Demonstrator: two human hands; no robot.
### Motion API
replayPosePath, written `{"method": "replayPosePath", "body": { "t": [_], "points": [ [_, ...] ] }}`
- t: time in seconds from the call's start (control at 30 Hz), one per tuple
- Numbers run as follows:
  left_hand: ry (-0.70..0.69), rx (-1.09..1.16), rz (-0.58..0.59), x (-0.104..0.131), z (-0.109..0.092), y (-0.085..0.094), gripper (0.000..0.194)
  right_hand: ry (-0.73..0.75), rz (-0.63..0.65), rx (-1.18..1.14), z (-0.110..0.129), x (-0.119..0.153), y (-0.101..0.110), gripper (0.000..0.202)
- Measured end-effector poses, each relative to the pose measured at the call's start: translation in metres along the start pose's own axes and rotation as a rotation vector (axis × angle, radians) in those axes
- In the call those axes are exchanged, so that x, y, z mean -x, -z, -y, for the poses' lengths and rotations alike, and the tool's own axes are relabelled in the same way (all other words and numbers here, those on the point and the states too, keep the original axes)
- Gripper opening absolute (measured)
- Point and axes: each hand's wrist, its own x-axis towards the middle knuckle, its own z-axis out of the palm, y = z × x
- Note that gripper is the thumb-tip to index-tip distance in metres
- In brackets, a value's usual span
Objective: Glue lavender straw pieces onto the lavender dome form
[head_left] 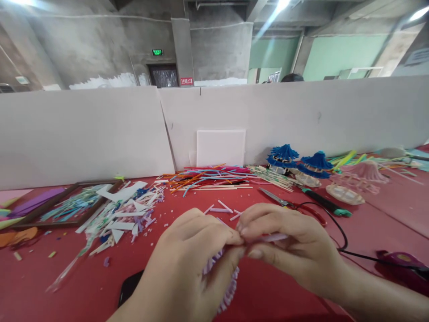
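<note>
My left hand [197, 264] is closed around a ruffled lilac piece [229, 293], which shows between its fingers and below them. My right hand [291, 248] pinches a thin pale lilac strip [275, 238], its fingertips meeting those of the left hand. Where the strip and the ruffled piece come together, the fingers hide them. Several short lilac and white strips [221, 209] lie on the red table [261, 290] just beyond the hands.
Scraps [129, 212] and a brown frame [80, 221] are at left, a black phone [129, 286] near my left wrist. Colored stems [214, 176] lie ahead. At right are scissors [273, 197], a corded tool [323, 201], blue-roofed models [283, 157] and purple-handled cutters [400, 264].
</note>
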Motion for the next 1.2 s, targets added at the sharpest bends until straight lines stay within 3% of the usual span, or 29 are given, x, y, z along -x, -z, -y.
{"method": "replayPosePath", "body": {
  "t": [0.27, 0.4, 0.53, 0.7, 0.83, 1.03, 1.2],
  "points": [
    [0.115, 0.170, 0.130, -0.006, -0.002, 0.006, 0.012, 0.078, 0.071, -0.177, -0.005, 0.003, 0.002, 0.032],
    [0.005, 0.202, 0.150, -0.007, 0.003, 0.012, 0.014, 0.108, 0.037, -0.178, -0.007, 0.002, 0.002, 0.022],
    [-0.094, 0.119, 0.151, -0.007, 0.008, 0.018, 0.015, 0.037, -0.019, -0.184, -0.008, 0.003, 0.001, 0.015],
    [-0.140, 0.003, 0.175, -0.006, 0.012, 0.021, 0.020, 0.002, 0.080, -0.212, -0.007, 0.004, -0.002, 0.016],
    [-0.206, -0.090, 0.191, -0.004, 0.016, 0.024, 0.028, 0.057, 0.168, -0.174, -0.005, 0.003, -0.003, 0.012],
    [-0.273, -0.176, 0.170, -0.006, 0.023, 0.024, 0.026, 0.060, 0.105, -0.236, -0.016, 0.001, -0.006, 0.020],
    [-0.249, -0.165, 0.159, -0.007, 0.030, 0.031, 0.024, 0.058, 0.206, -0.253, -0.019, -0.003, 0.002, 0.010]
  ]
}}
